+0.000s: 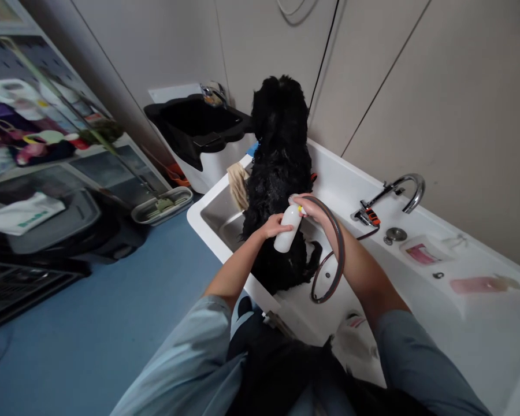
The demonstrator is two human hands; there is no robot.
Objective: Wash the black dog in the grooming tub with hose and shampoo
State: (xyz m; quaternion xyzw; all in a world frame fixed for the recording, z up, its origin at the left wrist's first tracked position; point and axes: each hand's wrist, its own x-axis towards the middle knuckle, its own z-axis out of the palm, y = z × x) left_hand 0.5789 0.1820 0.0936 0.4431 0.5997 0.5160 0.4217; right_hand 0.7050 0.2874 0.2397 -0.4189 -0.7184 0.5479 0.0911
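Observation:
A wet black dog (277, 173) sits in the white tub (355, 179), its back towards me. Over its lower back, my left hand (274, 226) is wrapped round the body of a white bottle (287, 230), which is tilted. At the bottle's top, my right hand (307, 207) is closed round the neck and cap. A grey hose (338, 248) loops down from beside my right hand and over my forearm. What else the right hand may hold is hidden.
A chrome faucet (413, 193), a pink soap packet (422, 254) and a pink bottle (479, 284) are on the tub's right side. A tan cloth (238, 185) hangs at its left edge. Further left are a black-and-white bin (225, 159), a mop bucket (162, 205) and loaded shelves (47, 156).

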